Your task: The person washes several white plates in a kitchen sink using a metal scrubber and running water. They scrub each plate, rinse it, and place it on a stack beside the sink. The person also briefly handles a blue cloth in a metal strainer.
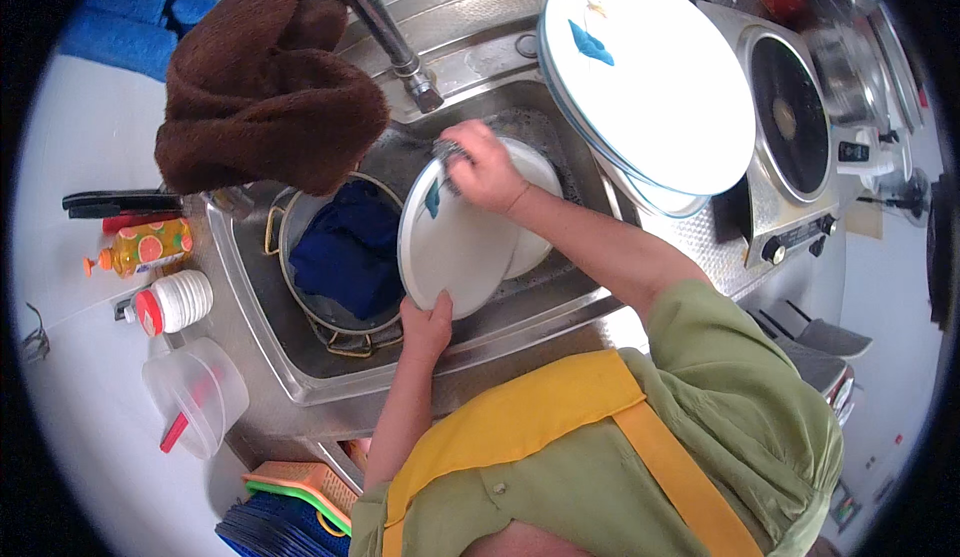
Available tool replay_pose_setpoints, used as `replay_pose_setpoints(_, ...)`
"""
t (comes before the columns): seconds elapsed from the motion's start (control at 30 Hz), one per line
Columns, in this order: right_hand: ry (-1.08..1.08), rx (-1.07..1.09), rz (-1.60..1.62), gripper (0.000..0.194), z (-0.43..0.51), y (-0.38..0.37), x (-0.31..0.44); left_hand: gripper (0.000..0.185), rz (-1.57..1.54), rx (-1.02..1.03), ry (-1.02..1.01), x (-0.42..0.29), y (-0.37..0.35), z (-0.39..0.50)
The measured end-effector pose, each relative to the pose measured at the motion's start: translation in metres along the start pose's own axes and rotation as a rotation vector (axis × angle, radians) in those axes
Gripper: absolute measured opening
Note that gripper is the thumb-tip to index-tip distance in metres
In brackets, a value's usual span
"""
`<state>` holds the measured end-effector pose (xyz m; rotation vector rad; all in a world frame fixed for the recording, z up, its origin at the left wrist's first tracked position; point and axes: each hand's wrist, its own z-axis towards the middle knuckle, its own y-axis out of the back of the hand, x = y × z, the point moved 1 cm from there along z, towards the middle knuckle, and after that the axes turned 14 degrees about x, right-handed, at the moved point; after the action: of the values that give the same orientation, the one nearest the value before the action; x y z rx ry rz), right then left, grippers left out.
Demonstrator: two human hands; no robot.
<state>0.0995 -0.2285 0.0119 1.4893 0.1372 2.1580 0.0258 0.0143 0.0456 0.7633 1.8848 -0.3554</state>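
Observation:
My left hand [427,326] grips the lower rim of a white oval plate [457,257] with a blue motif, tilted over the steel sink [262,332]. Pressed to the plate's upper edge, my right hand [484,167] holds a metal scouring pad [450,153]. Behind the held plate, a second white plate [536,245] rests in the sink, partly hidden. Left of it stands a metal pot [289,287] with brass-coloured handles and a dark blue cloth [345,249] inside. The chrome faucet [401,58] reaches over the sink's far side.
A brown towel [262,106] drapes over the faucet. Large oval plates [652,84] are stacked at the right, beside an electric cooktop [784,114]. Along the left edge are an orange pump bottle [154,248], a red-capped jar [176,302] and a clear plastic container [199,399].

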Motion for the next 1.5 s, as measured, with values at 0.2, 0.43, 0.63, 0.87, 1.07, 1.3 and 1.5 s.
replay_pose_setpoints(0.2,0.534,0.549,-0.133,0.019,0.018,-0.009,0.105,0.024,0.221,0.078,-0.155,0.001,0.0,0.006)
replay_pose_setpoints(0.43,0.125,0.064,-0.193,0.033,-0.004,0.012,0.019,0.03,0.085,0.053,-0.096,0.011,0.0,0.009)
replay_pose_setpoints(0.63,-0.725,-0.065,0.613,0.027,-0.032,0.005,-0.052,0.029,0.021,0.033,-0.082,0.014,-0.004,0.0)
replay_pose_setpoints(0.87,0.089,0.181,-0.002,0.027,0.015,-0.004,0.036,0.026,-0.083,0.175,0.144,-0.013,0.022,0.013)
replay_pose_setpoints(1.07,0.568,0.624,-0.224,0.022,-0.001,-0.023,0.111,0.015,0.698,-0.048,-0.582,-0.034,0.016,0.031)
replay_pose_setpoints(1.3,-0.482,0.113,-0.019,0.024,0.004,0.022,-0.001,0.021,0.271,0.057,-0.135,-0.028,0.014,0.022)
replay_pose_setpoints(1.5,0.191,0.219,-0.24,0.025,0.006,-0.015,0.038,0.02,0.249,0.109,-0.048,-0.019,0.02,0.026)
